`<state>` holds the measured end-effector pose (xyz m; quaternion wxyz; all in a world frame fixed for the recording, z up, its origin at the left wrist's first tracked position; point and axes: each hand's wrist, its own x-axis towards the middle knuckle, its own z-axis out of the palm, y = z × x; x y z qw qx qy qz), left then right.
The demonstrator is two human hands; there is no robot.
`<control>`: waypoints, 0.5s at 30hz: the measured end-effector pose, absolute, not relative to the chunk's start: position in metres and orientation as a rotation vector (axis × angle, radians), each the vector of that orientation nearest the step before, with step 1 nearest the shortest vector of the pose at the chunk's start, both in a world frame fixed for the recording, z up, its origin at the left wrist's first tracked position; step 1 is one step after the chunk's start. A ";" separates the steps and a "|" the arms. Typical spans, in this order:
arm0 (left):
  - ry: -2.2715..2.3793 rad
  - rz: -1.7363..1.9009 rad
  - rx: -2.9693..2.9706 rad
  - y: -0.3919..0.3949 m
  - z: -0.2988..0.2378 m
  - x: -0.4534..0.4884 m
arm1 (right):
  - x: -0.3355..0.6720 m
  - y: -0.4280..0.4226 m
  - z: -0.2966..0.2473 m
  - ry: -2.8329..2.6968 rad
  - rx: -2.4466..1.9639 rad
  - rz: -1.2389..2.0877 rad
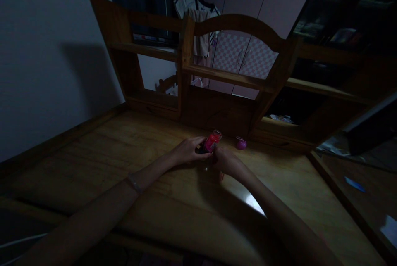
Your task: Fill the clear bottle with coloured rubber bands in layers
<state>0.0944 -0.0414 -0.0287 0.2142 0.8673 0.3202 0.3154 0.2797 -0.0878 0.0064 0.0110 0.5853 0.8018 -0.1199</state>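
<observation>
My left hand [194, 150] is closed around a small red and pink object with a clear top [213, 140], held tilted just above the desk. The dim light hides its exact kind. Against the lower right side of that object, my right hand [225, 160] is curled with its fingertips hidden. A short orange-red piece [221, 176] shows below the right hand; whether the hand grips it I cannot tell. Just beyond the right hand, a round purple item with a loop [241, 144] lies on the desk.
The wooden desk [149, 142] has a shelf unit [229, 77] along its back edge. Clothes [200, 30] hang behind it. To the right, a lower surface holds a blue item [354, 184] and white paper [389, 229]. A wall [56, 72] stands at the left.
</observation>
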 end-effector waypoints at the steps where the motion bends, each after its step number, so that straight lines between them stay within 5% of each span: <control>1: 0.887 0.874 2.411 -0.041 -0.029 0.094 | 0.279 -0.089 0.006 2.546 1.807 -0.372; 15: 0.888 0.892 2.407 -0.045 -0.025 0.096 | 0.306 -0.067 0.013 2.540 1.742 -0.671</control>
